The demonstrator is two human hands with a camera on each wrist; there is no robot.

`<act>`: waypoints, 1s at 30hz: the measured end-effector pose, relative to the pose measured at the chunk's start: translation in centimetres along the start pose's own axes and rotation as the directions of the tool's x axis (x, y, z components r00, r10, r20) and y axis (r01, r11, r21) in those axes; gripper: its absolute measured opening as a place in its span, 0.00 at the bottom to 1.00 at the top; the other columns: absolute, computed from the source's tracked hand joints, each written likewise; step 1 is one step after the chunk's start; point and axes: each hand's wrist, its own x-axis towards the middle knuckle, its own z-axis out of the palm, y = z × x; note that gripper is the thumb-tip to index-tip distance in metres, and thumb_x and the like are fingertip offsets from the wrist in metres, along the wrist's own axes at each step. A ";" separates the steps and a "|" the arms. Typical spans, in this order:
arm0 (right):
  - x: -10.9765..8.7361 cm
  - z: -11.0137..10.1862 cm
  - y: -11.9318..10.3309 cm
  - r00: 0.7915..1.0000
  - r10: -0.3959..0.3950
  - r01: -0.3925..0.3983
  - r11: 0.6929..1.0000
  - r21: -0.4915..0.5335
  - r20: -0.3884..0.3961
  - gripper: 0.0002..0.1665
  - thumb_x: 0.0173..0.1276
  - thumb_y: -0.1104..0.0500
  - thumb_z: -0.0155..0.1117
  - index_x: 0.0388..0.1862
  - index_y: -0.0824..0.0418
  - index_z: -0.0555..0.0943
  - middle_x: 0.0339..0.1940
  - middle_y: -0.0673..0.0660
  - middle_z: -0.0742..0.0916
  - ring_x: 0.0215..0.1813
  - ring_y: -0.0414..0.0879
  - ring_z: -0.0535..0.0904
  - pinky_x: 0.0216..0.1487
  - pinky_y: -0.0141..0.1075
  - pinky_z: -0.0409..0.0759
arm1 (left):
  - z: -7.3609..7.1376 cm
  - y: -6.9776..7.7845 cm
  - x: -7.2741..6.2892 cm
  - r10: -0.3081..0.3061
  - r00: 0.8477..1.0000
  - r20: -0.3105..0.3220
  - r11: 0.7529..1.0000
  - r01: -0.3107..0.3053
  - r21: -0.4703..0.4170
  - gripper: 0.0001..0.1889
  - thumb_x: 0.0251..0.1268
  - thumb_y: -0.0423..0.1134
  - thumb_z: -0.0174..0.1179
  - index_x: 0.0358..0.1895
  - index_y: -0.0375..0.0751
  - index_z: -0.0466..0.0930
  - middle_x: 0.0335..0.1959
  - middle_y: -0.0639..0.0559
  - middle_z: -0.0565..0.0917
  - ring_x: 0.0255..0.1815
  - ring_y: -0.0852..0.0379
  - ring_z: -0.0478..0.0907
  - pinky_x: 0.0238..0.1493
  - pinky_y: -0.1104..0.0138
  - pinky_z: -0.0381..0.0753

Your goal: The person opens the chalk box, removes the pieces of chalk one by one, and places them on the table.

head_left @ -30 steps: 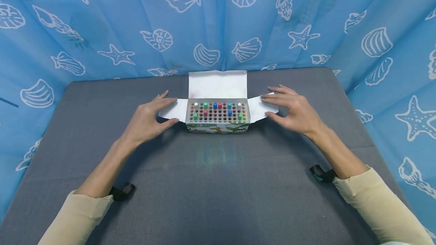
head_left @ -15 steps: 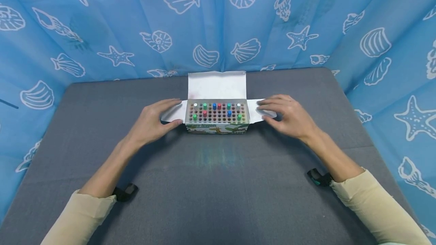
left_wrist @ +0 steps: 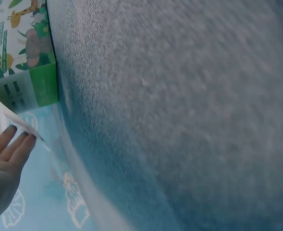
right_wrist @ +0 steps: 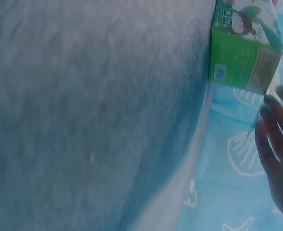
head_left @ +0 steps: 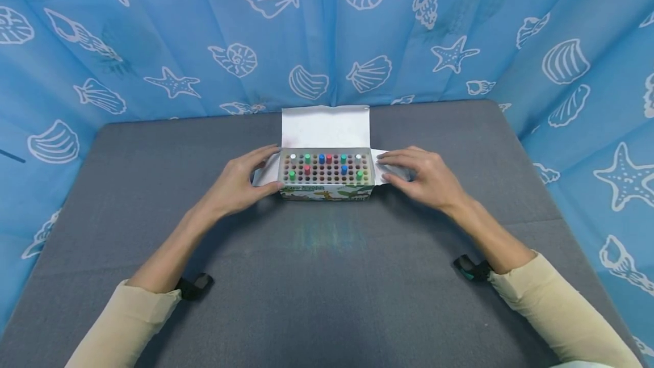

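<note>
A cardboard box printed with cartoon animals stands on the table, its white lid raised at the back. Inside, a holed tray bears several small pegs or pens with green, red, blue and white tops. My left hand reaches over the white left flap, thumb and fingers spread apart near the box's corners. Opposite it, my right hand has its fingers over the right flap. In both wrist views the fingers look loosely extended along the flaps, below the box's green ends.
The box rests on a grey cloth-covered table. Behind and beside the table hangs a blue curtain with white shell and starfish prints. Faint coloured marks show on the cloth in front of the box. Dark straps sit on both wrists.
Both hands have moved inward toward the box, the left to the right and the right to the left. The side flaps now look more raised. The box has stayed in place.
</note>
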 end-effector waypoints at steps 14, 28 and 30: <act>1.6 1.1 -1.2 0.956 0.293 -0.286 0.933 0.218 0.000 0.15 0.68 0.60 0.70 0.52 0.60 0.87 0.45 0.57 0.89 0.35 0.46 0.83 0.29 0.34 0.82 | 1.0 0.4 0.7 -0.003 1.000 0.029 0.998 0.004 -0.058 0.43 0.61 0.47 0.72 0.77 0.44 0.61 0.76 0.37 0.60 0.73 0.39 0.63 0.67 0.50 0.76; 3.6 2.2 -1.7 0.949 0.315 -0.311 0.934 0.177 0.007 0.15 0.65 0.59 0.72 0.50 0.60 0.88 0.17 0.50 0.82 0.17 0.44 0.71 0.15 0.31 0.65 | 1.4 0.8 1.3 -0.057 0.997 0.051 0.996 0.060 -0.065 0.46 0.59 0.46 0.73 0.78 0.43 0.58 0.74 0.38 0.62 0.69 0.38 0.67 0.65 0.50 0.78; 3.8 2.3 -1.8 0.946 0.323 -0.321 0.932 0.170 0.019 0.14 0.66 0.58 0.72 0.50 0.60 0.88 0.15 0.50 0.81 0.16 0.44 0.70 0.14 0.32 0.64 | 1.5 0.8 1.4 -0.080 0.995 0.051 0.995 0.084 -0.063 0.47 0.59 0.46 0.73 0.78 0.43 0.56 0.73 0.38 0.63 0.67 0.37 0.69 0.64 0.51 0.79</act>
